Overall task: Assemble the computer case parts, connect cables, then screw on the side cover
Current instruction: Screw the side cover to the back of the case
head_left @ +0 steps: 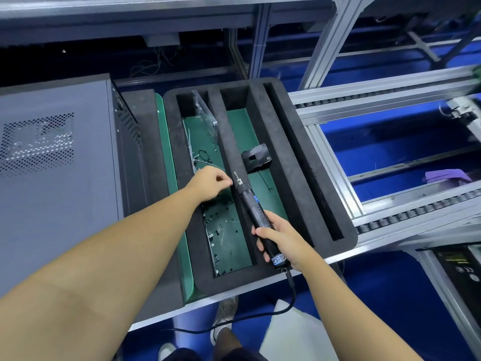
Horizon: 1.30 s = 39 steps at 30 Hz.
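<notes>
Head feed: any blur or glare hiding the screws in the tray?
Head view: small black screws in the black foam tray and the black electric screwdriver are sharp, evenly lit; head view's right edge smears a white object; wide-angle lens bows the aluminium rails.

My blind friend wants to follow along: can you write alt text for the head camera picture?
A right hand grips a black electric screwdriver over a foam tray holding small screws; the left hand, fingers curled, is close to its tip. A grey computer case sits on the left.

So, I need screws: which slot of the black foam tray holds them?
The leftmost slot, below the left hand; the middle slot holds a black metal bracket.
</notes>
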Available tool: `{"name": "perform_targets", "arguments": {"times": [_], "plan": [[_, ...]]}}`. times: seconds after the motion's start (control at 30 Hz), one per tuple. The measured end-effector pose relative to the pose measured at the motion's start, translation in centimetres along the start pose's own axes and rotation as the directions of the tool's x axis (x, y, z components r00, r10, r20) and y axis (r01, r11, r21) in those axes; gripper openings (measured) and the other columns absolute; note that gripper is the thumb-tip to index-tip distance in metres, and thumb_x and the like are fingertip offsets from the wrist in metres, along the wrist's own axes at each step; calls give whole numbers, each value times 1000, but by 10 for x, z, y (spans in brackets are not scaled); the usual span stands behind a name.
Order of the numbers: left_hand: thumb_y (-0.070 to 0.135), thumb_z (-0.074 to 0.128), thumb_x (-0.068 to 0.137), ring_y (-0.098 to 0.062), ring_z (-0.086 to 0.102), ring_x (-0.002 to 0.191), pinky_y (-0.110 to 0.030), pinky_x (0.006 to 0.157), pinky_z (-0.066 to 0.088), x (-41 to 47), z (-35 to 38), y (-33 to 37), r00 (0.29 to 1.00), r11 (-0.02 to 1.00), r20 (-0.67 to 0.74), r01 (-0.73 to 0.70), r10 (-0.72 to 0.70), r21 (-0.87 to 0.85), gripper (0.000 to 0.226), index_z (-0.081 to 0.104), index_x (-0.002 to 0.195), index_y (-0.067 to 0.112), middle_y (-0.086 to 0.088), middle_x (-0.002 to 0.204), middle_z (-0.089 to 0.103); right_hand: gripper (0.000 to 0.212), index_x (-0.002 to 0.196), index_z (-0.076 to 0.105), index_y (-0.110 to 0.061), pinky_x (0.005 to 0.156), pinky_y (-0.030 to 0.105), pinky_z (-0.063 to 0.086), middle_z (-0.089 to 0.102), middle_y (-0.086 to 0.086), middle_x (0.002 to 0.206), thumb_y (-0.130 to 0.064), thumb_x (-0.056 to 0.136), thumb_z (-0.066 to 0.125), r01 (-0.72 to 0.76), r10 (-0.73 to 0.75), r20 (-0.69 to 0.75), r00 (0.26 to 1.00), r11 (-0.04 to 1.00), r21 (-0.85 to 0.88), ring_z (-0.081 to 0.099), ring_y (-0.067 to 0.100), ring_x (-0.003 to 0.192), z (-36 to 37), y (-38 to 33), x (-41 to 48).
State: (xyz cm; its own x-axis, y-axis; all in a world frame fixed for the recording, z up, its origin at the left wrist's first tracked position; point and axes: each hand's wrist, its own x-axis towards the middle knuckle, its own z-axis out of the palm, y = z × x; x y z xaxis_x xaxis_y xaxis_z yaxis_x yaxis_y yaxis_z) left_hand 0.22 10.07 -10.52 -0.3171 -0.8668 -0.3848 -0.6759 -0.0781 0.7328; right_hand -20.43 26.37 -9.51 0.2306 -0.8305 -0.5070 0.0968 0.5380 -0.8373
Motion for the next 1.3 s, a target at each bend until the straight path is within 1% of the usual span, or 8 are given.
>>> {"name": "perform_targets", "arguments": {"times": [0.17,0.27,0.33,0.47,0.63,0.87,1.13,1.3], "plan": [[16,66,88,-26,65,94,-33,78,52,-11,19,2,986,815,166,-69,-34,576,16,70,102,22,-3,104,69,43,122,65,-20,50,34,49,61,7,99,-29,81,73,-7,7,-7,1000,1000,14,54,22,69,-2,2,2],[18,66,87,-26,65,100,-33,76,42,-24,31,2,954,520,280,-188,-104,833,23,61,110,20,-1,108,66,41,123,65,-23,51,34,49,62,7,99,-28,83,72,-13,13,10,1000,1000,-9,55,23,69,-4,3,3],[20,70,83,-24,66,97,-32,74,46,-33,40,1,884,439,438,-332,-165,835,19,67,102,22,3,98,65,41,122,65,-23,51,34,49,63,7,99,-28,82,73,-13,13,8,1000,1000,-5,55,24,69,-5,4,4],[24,80,79,-23,66,99,-34,76,54,-48,59,7,714,463,645,-491,-272,738,18,71,95,23,6,85,62,36,120,66,-24,52,34,50,63,7,98,-27,84,72,-2,2,7,1000,1000,-9,54,24,70,-4,4,4],[11,63,93,-30,56,120,-45,93,52,-58,84,-6,733,334,623,-535,-273,776,46,49,136,15,-6,135,51,35,120,65,-22,52,34,50,59,13,97,-25,86,70,3,-3,-2,1000,1000,1,54,26,72,-3,5,2],[5,49,99,-33,55,121,-49,93,51,-60,93,-11,710,236,662,-619,-239,749,40,46,138,10,-11,138,48,38,123,64,-23,51,33,50,60,12,97,-26,85,70,3,-3,-12,1000,1000,3,54,25,72,-1,6,2],[21,69,91,-33,55,120,-46,90,51,-57,84,2,698,319,659,-580,-279,750,52,47,136,6,-11,134,49,30,115,68,-26,51,34,49,62,8,98,-25,85,71,6,-6,-35,999,1000,8,54,25,70,1,6,2],[3,59,94,-31,51,125,-47,97,49,-56,80,4,735,310,603,-521,-311,795,48,45,139,7,-10,138,47,33,115,68,-23,50,34,49,61,9,98,-26,83,72,5,-4,-47,999,1000,17,55,24,70,5,2,-2]]}}
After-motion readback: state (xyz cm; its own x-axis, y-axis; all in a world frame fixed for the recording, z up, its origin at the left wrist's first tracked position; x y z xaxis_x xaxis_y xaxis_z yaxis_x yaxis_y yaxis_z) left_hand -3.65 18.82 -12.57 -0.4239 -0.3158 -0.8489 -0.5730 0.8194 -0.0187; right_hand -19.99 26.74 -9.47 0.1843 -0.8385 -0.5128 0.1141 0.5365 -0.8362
